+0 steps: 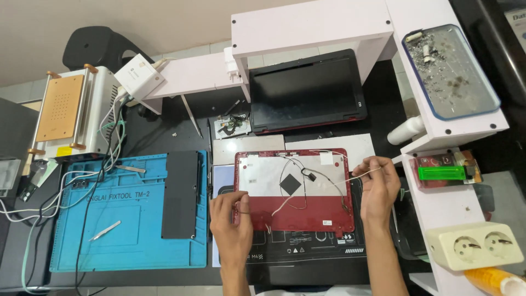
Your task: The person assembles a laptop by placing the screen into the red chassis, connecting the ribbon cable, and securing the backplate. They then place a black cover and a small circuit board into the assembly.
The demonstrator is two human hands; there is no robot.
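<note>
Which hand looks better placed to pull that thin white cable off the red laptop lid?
The right hand, probably: its fingertips already pinch the white cable at the red lid's right edge. The left hand sits at the lid's lower left corner, apparently steadying it.

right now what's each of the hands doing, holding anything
Left hand: closed on the left edge of the red laptop lid.
Right hand: fingers pinched on a thin white cable that runs off the lid.

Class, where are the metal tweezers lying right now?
In the head view, the tweezers lie on the blue work mat at lower left, left of the black panel and well away from both hands.
</note>
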